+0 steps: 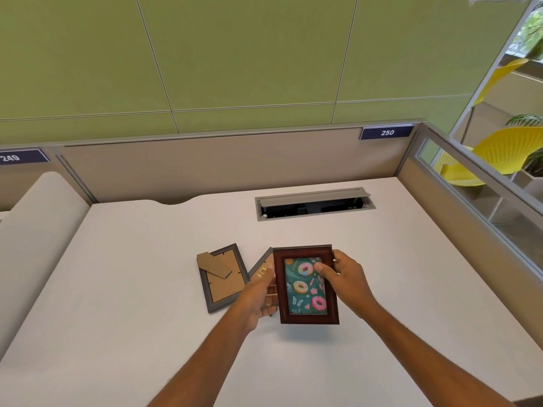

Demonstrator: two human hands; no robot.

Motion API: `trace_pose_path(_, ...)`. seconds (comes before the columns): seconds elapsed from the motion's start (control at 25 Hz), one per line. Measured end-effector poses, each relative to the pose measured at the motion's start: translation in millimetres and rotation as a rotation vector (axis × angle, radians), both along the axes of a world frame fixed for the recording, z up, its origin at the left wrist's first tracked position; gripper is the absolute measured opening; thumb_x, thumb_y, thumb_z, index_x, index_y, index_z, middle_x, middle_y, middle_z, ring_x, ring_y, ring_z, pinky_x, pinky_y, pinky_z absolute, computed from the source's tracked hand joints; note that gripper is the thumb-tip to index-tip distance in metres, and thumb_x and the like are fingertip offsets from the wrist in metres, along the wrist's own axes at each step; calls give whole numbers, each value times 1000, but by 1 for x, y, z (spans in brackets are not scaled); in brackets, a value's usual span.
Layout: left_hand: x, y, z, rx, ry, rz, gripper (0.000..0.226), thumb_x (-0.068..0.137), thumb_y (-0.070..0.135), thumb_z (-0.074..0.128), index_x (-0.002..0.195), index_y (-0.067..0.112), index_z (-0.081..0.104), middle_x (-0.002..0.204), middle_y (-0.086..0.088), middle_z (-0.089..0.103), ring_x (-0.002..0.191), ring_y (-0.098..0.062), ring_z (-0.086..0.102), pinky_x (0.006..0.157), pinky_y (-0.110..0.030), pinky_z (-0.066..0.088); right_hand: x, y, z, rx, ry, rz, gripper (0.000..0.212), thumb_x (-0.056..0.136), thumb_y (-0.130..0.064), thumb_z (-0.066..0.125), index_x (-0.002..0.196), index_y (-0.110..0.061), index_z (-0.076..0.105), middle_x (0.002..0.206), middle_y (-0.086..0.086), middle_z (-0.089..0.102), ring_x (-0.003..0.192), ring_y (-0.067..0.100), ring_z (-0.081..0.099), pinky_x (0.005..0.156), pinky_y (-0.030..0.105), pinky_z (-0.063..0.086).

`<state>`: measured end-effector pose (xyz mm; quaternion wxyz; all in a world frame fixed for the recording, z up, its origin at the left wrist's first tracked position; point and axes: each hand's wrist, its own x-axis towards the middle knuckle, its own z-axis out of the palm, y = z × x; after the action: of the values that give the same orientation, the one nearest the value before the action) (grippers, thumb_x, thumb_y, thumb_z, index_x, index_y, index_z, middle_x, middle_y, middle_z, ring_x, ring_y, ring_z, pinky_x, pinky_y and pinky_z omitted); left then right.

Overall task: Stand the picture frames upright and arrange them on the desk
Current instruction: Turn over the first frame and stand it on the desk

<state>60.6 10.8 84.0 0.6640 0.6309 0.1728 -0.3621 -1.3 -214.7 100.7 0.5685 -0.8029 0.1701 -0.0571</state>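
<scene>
A dark red wooden picture frame (305, 317) with a doughnut picture faces me, held just above the white desk (147, 289). My right hand (343, 277) grips its upper right edge, thumb on the glass. My left hand (260, 295) reaches behind its left side, where the frame's back stand (261, 267) with a gold hinge sticks out. To the left, a grey frame (223, 279) lies face down, its cardboard stand folded on its back.
An open grey cable hatch (314, 204) is set into the desk's far right part. Beige partition panels (205, 163) close the back and right sides. A rounded divider (41, 218) borders the left. Yellow chairs (505, 148) stand beyond the glass.
</scene>
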Motion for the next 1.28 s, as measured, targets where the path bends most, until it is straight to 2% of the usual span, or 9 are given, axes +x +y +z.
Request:
trace_pose_path(0.12, -8, -3, -1, -44, 38, -86, 70, 102, 74, 44, 126, 16, 75, 119, -7, 83, 110, -23, 78, 87, -40, 64, -1, 3, 0, 72, 26, -15, 27, 101, -31, 73, 124, -17, 68, 110, -3, 84, 97, 15, 83, 83, 42, 70)
trace_pose_path(0.24, -12, -4, -3, -120, 67, -120, 77, 100, 81, 35, 136, 23, 71, 131, -6, 79, 125, -26, 74, 108, -49, 58, -3, 6, -1, 137, 51, -29, 29, 101, -32, 74, 125, -18, 69, 110, -2, 85, 97, 17, 83, 85, 45, 69)
trace_pose_path(0.36, -13, -3, -3, -172, 71, -114, 85, 97, 85, 32, 136, 21, 74, 131, -6, 80, 128, -27, 73, 118, -52, 51, -7, 7, -4, 197, 60, -24, 28, 101, -33, 73, 125, -19, 68, 111, 0, 85, 101, 22, 83, 86, 47, 69)
trace_pose_path(0.52, -17, -4, -5, -195, 17, -120, 85, 92, 89, 40, 133, 25, 78, 133, -6, 79, 129, -28, 73, 120, -55, 49, -17, 8, -1, 296, 85, -14, 27, 103, -35, 69, 124, -19, 69, 109, 0, 85, 101, 22, 83, 74, 31, 64)
trace_pose_path(0.64, -19, -10, -8, -253, -2, -118, 82, 93, 88, 42, 135, 26, 77, 137, -8, 77, 133, -30, 70, 123, -58, 45, -17, 9, 1, 355, 101, -24, 29, 103, -39, 66, 125, -20, 68, 111, -1, 85, 101, 21, 83, 78, 32, 65)
trace_pose_path(0.84, -14, -38, -3, -300, -33, -69, 77, 95, 84, 41, 138, 29, 75, 138, -7, 76, 131, -28, 72, 121, -58, 47, 0, -15, -1, 457, 152, -65, 36, 103, -43, 65, 127, -16, 70, 115, 7, 84, 105, 31, 82, 97, 54, 64)
trace_pose_path(1.0, 1, -61, 0, -279, -73, -43, 72, 95, 83, 44, 133, 32, 77, 135, -3, 78, 131, -28, 72, 119, -59, 49, 27, -43, -3, 482, 154, -73, 41, 104, -47, 61, 127, -14, 71, 116, 7, 84, 105, 31, 82, 100, 56, 63)
trace_pose_path(1.16, 19, -85, -6, -192, -30, 71, 76, 97, 78, 46, 132, 17, 74, 127, -6, 81, 126, -27, 73, 112, -51, 55, 66, -74, -11, 473, 176, -67, 42, 104, -48, 62, 127, -14, 71, 116, 7, 84, 106, 33, 82, 100, 58, 62)
trace_pose_path(1.28, 16, -88, -15, -129, 4, 16, 61, 103, 68, 50, 135, 20, 71, 128, -3, 81, 126, -24, 72, 106, -45, 56, 75, -82, -11, 493, 147, -90, 40, 104, -47, 62, 126, -14, 71, 115, 8, 84, 106, 34, 81, 99, 58, 63)
